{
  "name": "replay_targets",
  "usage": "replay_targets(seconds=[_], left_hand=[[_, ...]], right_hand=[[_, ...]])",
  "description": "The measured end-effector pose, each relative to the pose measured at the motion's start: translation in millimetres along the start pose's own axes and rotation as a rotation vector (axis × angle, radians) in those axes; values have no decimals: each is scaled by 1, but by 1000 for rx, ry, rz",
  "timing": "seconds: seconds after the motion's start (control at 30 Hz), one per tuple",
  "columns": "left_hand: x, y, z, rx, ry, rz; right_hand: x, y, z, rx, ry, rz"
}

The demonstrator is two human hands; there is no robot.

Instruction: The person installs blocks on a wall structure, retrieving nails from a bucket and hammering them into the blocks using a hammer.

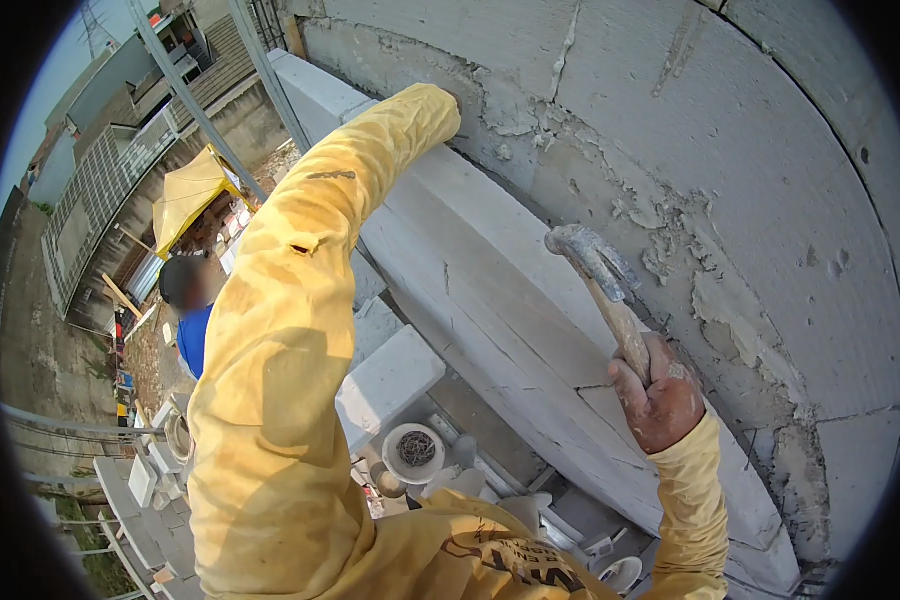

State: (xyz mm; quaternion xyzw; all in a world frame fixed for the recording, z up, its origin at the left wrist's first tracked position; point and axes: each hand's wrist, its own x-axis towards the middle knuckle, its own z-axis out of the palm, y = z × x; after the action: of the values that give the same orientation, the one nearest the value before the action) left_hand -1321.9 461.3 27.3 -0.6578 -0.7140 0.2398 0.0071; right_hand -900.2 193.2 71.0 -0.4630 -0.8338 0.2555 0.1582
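Observation:
My right hand point(658, 396) is closed around the wooden handle of a hammer point(595, 262). The hammer's metal head lies over the top of a low block wall point(510, 235), close to the taller grey wall point(730, 150). My left arm in a yellow sleeve point(290, 300) reaches up across the low wall. Its cuff ends near the taller wall, and the left hand is almost wholly hidden behind it, so its fingers do not show. Rough mortar point(660, 215) runs along the taller wall beside the hammer.
Below on the left is a person in a blue top point(192, 335), near a yellow canopy point(192, 195). A bucket of nails point(414, 450) and a white block point(390, 385) are below the low wall. Metal poles point(195, 95) stand at the upper left.

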Motion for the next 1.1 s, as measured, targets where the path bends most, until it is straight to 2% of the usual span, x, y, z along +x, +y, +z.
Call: replay_targets(seconds=[0.1, 0.3, 0.5, 0.6, 0.7, 0.8, 0.9, 1.0, 1.1], left_hand=[[-11, -1, -7, -50, -40, 16], [-12, 3, -18, -115, -89, 47], [-14, 6, -19, -160, -135, 70], [-19, 4, -20, -188, -162, 73], [-23, 3, -27, -239, -206, 77], [-19, -1, -28, -389, -250, 54], [-1, -11, -8, -696, -264, 14], [9, -13, -7, -692, -329, 51], [25, -19, 8, -818, -307, 30]], right_hand=[[8, -12, -1, -5, -59, 30], [35, -24, 6, -70, -151, -42], [80, -27, 28, -353, -138, -108], [104, -32, 37, -465, -56, -217], [139, -35, 40, -551, -89, -249], [164, -35, 43, -572, -47, -290], [183, -39, 43, -602, -78, -289], [197, -38, 50, -593, -78, -295], [205, -40, 59, -596, -49, -265]])
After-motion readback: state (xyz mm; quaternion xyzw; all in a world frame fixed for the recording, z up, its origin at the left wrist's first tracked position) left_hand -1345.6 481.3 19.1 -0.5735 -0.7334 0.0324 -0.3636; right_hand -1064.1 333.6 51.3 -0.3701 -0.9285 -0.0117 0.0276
